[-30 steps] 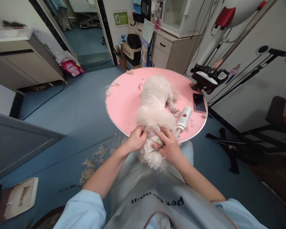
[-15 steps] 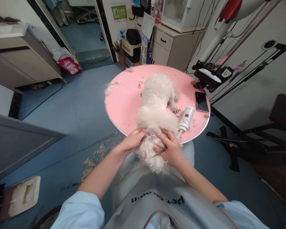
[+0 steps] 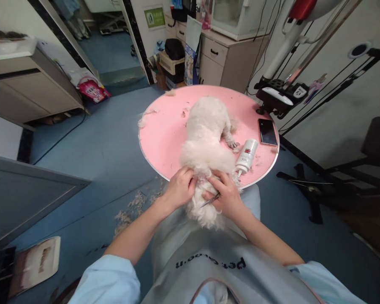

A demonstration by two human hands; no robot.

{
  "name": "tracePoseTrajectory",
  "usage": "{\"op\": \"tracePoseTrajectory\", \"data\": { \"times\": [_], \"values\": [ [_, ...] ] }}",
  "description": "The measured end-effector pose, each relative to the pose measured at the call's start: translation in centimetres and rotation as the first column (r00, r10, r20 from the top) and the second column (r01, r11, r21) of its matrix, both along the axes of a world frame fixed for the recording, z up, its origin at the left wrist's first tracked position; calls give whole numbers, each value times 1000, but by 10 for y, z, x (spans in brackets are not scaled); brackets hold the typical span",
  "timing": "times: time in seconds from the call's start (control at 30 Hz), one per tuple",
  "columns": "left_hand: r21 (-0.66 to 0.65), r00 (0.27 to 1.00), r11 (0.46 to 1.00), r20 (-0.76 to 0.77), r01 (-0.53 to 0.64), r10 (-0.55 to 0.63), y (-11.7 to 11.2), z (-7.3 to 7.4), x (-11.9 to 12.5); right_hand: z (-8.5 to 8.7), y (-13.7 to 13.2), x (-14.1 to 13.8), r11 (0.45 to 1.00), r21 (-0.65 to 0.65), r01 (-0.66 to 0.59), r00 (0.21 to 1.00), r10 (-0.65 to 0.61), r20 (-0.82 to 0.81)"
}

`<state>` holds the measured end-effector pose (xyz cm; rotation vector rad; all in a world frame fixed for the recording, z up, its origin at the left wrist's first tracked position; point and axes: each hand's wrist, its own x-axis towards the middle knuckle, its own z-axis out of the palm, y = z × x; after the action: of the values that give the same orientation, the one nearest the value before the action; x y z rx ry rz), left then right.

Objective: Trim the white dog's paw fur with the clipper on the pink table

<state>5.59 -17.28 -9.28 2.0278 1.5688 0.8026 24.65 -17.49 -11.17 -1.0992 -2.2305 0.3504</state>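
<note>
A white dog (image 3: 207,116) lies on the pink round table (image 3: 164,139), its fluffy head at the near edge, towards me. My left hand (image 3: 182,188) is closed at the left of a bare pinkish patch that looks like the ear, thumb and fingertips pinched on the fur there. On the patch's other side, my right hand (image 3: 226,196) presses fingertips into the fur. Tucked in that same hand is a slim metal scissor-like tool (image 3: 210,200), its tip pointing down-left over the head. A white squeeze bottle (image 3: 247,155) lies right of the dog, nozzle towards the head.
A phone (image 3: 267,131) lies at the table's right edge. Tufts of cut fur (image 3: 151,110) are on the tabletop, with more fur (image 3: 136,202) on the floor. A jointed arm stand (image 3: 278,95) rises at the right. Drawers (image 3: 217,57) stand behind the table.
My left hand has rolled inward, its fingers now curled into a pinch beside the bare patch. The right hand keeps its hold, and the dog and bottle lie as before.
</note>
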Motion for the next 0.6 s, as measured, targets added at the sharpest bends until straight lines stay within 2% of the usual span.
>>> {"op": "tracePoseTrajectory", "data": {
  "times": [0.1, 0.2, 0.3, 0.47, 0.6],
  "values": [
    [-14, 995, 1000, 98, -5, 6, -2, -4, 1, -1, -1, 0, 1000, -1, -5, 1000, 5, -4],
    [-65, 978, 996, 197, -58, 69, -3, -6, 3, -2, -1, 1, 1000, -2, 7, 1000, -7, -14],
    [-38, 959, 995, 264, -97, 103, -2, -5, 4, -4, -2, 1, 1000, 5, 15, 999, -15, -29],
    [29, 950, 999, 310, 29, -36, 2, -5, 3, -9, -2, 2, 1000, -22, 20, 998, -21, -65],
    [174, 979, 979, 151, 107, -134, 9, -9, -1, -9, -1, 3, 998, -58, 12, 995, -18, -94]
  ]
}}
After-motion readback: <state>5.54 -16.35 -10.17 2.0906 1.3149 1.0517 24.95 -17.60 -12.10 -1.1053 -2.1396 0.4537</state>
